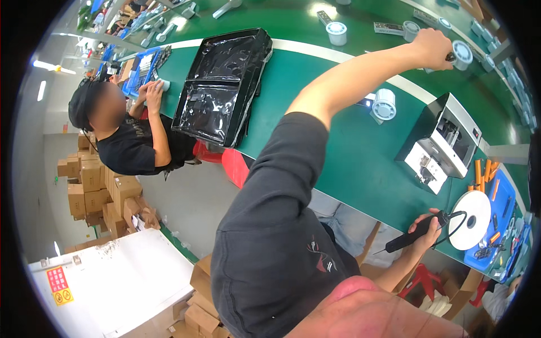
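Note:
My left hand (433, 49) reaches far out over the green belt. Its fingers are curled at a light-blue, round-headed device (462, 54), and seem closed on its handle end, which the hand mostly hides. My right hand (424, 232), near the table's front edge, is wrapped round a black electric screwdriver (407, 241) whose thin bit points left. A cable loops from the screwdriver's back end. Another round-headed device (384, 105) lies on the green table below my left forearm.
A black-and-white box-shaped machine (451, 138) stands right of centre. Beside it are a white disc (470, 221), orange cylinders (479, 173) and a blue tray (504, 197). More devices (337, 34) lie on the belt. A black plastic-lined tray (222, 84) stands left, near a co-worker (132, 135).

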{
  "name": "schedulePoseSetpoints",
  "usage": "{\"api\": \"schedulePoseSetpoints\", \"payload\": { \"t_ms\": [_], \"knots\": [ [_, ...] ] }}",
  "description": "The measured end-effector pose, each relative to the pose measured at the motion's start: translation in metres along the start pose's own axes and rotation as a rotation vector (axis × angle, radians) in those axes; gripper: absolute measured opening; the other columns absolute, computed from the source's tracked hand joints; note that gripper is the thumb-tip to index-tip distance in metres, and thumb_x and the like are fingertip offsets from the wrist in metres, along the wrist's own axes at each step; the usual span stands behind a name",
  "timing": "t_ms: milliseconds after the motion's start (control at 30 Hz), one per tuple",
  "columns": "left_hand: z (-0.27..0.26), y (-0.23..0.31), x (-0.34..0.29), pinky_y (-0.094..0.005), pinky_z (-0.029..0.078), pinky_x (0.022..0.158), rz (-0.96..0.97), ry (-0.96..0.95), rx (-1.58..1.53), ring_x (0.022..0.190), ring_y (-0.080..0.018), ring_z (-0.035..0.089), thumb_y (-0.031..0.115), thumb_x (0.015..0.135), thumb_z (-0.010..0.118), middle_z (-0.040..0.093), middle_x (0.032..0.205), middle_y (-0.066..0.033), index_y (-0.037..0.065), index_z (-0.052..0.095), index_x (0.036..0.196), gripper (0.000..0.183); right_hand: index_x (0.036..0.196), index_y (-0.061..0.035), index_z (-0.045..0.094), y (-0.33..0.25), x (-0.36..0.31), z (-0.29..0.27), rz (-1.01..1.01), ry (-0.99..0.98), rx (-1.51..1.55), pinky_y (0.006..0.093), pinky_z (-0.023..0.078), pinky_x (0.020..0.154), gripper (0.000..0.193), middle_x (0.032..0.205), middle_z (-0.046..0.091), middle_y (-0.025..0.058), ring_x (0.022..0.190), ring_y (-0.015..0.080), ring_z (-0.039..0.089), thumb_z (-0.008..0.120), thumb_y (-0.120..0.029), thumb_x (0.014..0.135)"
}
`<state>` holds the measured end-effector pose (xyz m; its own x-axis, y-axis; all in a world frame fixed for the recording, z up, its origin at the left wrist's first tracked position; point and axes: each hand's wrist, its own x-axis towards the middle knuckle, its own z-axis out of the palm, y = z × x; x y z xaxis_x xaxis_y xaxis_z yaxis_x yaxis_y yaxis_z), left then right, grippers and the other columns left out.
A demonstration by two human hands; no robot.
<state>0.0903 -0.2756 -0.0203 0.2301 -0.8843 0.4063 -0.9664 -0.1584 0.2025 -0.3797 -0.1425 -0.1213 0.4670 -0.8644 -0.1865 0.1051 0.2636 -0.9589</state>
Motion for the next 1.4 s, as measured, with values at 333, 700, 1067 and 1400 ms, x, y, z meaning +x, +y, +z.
{"api": "schedulePoseSetpoints", "payload": {
  "t_ms": [333,700,1067,1400],
  "knots": [
    [-0.133,0.128,-0.302,-0.0285,0.045,0.048,-0.346,0.165,-0.773,0.05,-0.0073,0.059,0.024,0.069,0.092,0.061,0.055,-0.0027,0.003,0.074,0.078,0.029,0.126,-0.0002,0.055,0.002,-0.002,0.003,-0.003,-0.064,0.018,0.0282,0.044,0.043,0.037,0.077,0.063,0.012,0.049,0.0156,0.055,0.059,-0.034,0.11],
    [-0.064,0.162,-0.391,-0.0435,0.057,0.073,-0.085,0.019,-0.294,0.087,-0.0316,0.071,0.026,0.079,0.085,0.071,0.09,-0.011,0.006,0.071,0.102,0.033,0.12,-0.0019,0.059,0.005,0.007,0.001,-0.032,-0.124,-0.057,0.0283,0.043,0.043,0.035,0.075,0.063,0.0101,0.049,0.0145,0.055,0.06,-0.036,0.111],
    [-0.098,0.153,-0.538,-0.0419,0.058,0.077,-0.018,-0.662,-0.88,0.085,-0.029,0.073,0.013,0.086,0.077,0.074,0.093,-0.012,0.001,0.075,0.101,0.019,0.119,-0.0024,0.059,0.002,0.006,-0.002,-0.05,-0.082,-0.057,0.028,0.042,0.044,0.039,0.075,0.063,0.0086,0.05,0.014,0.055,0.061,-0.04,0.11],
    [-0.031,0.097,-0.542,-0.0377,0.059,0.085,-0.007,-1.056,-1.024,0.095,-0.0233,0.076,0.022,0.095,0.078,0.08,0.106,-0.0147,0.0,0.075,0.128,0.04,0.118,-0.0031,0.06,0.011,0.007,-0.007,-0.045,-0.031,-0.03,0.0286,0.042,0.042,0.038,0.073,0.062,0.0078,0.049,0.0147,0.054,0.062,-0.04,0.109]
  ]
}}
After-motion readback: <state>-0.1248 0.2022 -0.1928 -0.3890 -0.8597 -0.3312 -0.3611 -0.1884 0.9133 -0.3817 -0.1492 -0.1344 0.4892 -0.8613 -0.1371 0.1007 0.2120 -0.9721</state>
